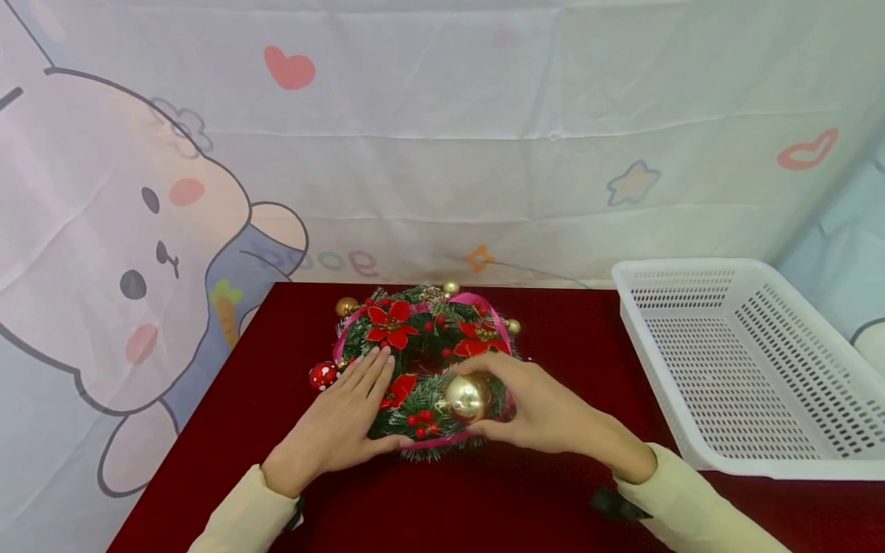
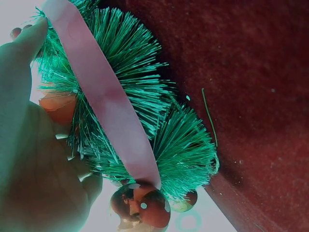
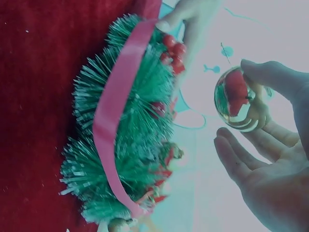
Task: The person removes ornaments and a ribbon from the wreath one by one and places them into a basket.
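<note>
Green tinsel Christmas wreath with red poinsettias and pink ribbon (image 1: pixel 422 361) lying mid-counter (image 1: pixel 553 491). Left hand (image 1: pixel 346 422) flat on its near-left rim, fingers released; right hand (image 1: pixel 546 415) fingers grasping shiny gold bauble (image 1: pixel 468 397) at its near edge.

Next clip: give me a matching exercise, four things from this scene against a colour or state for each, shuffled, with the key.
Things:
1. Bauble
2. Basket
3. Left hand
4. Tablecloth

Colour or state:
A. Dark red
B. Flat on the wreath
C. White, perforated
D. Gold, held by the right hand

Pairs: 1-D, 2-C, 3-B, 4-A
</note>
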`<state>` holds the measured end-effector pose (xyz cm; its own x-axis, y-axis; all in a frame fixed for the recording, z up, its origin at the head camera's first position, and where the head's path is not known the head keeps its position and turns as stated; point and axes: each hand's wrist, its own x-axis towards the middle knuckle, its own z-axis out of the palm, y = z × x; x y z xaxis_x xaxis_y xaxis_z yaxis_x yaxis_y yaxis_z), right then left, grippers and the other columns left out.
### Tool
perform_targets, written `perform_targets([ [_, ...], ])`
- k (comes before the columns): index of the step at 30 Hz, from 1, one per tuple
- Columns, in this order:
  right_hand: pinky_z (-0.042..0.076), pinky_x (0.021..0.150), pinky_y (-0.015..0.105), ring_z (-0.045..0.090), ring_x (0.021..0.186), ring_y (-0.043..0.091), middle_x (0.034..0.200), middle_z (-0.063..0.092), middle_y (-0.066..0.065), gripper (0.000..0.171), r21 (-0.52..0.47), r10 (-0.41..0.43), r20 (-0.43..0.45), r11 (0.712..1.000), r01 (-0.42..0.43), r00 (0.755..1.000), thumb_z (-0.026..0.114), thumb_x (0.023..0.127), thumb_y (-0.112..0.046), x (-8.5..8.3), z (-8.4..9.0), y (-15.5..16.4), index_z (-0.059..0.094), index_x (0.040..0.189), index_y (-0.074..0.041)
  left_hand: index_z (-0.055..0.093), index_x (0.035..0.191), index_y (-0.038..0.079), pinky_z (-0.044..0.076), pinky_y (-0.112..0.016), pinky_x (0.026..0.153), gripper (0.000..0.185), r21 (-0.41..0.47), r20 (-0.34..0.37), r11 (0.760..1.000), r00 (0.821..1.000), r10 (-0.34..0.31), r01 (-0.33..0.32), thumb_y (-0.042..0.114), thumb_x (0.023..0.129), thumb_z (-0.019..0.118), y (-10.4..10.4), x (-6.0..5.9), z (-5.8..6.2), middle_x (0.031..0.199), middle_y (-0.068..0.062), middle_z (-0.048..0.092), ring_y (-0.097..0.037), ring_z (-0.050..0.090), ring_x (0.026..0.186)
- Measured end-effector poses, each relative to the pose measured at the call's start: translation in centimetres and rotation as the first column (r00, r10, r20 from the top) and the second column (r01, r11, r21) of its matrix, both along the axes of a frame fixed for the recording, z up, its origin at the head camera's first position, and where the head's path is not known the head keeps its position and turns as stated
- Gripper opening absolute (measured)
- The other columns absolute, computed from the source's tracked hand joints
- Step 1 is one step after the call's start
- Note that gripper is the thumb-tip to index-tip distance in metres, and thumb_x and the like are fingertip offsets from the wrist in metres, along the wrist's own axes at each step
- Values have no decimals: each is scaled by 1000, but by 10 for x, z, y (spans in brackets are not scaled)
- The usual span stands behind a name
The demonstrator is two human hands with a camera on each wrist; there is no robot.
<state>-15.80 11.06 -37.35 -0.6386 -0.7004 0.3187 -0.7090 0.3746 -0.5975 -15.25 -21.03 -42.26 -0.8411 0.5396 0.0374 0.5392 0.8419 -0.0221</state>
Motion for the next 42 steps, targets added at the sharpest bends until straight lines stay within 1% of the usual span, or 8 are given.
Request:
perform_targets([
  [3, 62, 95, 32, 70, 110, 8, 129, 71, -6, 66, -37, -31, 26, 999, 32, 999, 92, 84, -22, -1, 6, 8, 58, 140, -18, 23, 167, 1, 25, -54, 133, 110, 1, 5, 1000, 1000, 1, -1, 76, 94, 57, 0, 0, 0, 177, -16, 16, -36, 18, 165],
  [7, 62, 98, 30, 71, 110, 8, 123, 73, -8, 63, -99, -50, 83, 993, 58, 995, 92, 83, -23, 0, 16, 17, 60, 137, -20, 23, 167, 1, 25, -54, 133, 110, -3, 11, 1000, 1000, 3, -3, 76, 94, 57, 0, -1, 0, 177, -16, 15, -36, 18, 165],
  [12, 61, 100, 29, 71, 111, 12, 124, 71, -2, 59, -177, -45, 166, 981, 75, 985, 91, 84, -18, 2, 32, 29, 61, 134, -17, 23, 167, 1, 25, -54, 133, 110, -2, 15, 1000, 1000, 1, -1, 76, 94, 57, 0, -1, 0, 178, -15, 15, -36, 18, 165],
  [17, 63, 95, 26, 71, 105, 13, 123, 69, 2, 54, -223, -52, 194, 970, 96, 980, 89, 85, -14, 1, 45, 40, 61, 131, -15, 24, 167, 1, 25, -55, 133, 110, 6, 14, 1000, 1000, 0, 0, 76, 94, 56, -1, -1, 0, 177, -16, 15, -36, 18, 165],
  [27, 63, 94, 26, 74, 107, 16, 128, 67, 7, 50, -275, -80, 257, 949, 153, 963, 85, 88, -7, -3, 62, 59, 61, 132, -9, 23, 167, 2, 24, -55, 133, 110, 1, 21, 1000, 1000, 3, -3, 79, 94, 53, -1, -1, 0, 177, -15, 16, -36, 18, 165],
  [34, 63, 93, 24, 75, 106, 13, 129, 69, -1, 53, -312, -132, 265, 925, 215, 955, 82, 88, 1, -12, 71, 75, 62, 136, -2, 24, 167, 1, 25, -55, 133, 110, 8, 13, 1000, 1000, -1, 1, 78, 95, 53, -1, 0, 1, 177, -16, 17, -36, 19, 165],
  [38, 63, 92, 23, 75, 108, 11, 127, 72, -2, 52, -305, -185, 296, 912, 276, 937, 83, 89, -2, -14, 78, 82, 63, 136, -3, 25, 166, 1, 26, -55, 132, 108, 14, 9, 1000, 1000, -10, 10, 77, 95, 54, -1, 0, 0, 177, -17, 18, -36, 20, 165],
  [42, 62, 93, 22, 75, 111, 9, 127, 74, -3, 52, -286, -251, 347, 889, 357, 904, 84, 89, -8, -17, 84, 89, 64, 137, -6, 25, 166, 1, 26, -55, 132, 108, 14, 11, 1000, 1000, -7, 7, 77, 95, 54, -1, 0, 1, 177, -16, 19, -36, 20, 165],
])
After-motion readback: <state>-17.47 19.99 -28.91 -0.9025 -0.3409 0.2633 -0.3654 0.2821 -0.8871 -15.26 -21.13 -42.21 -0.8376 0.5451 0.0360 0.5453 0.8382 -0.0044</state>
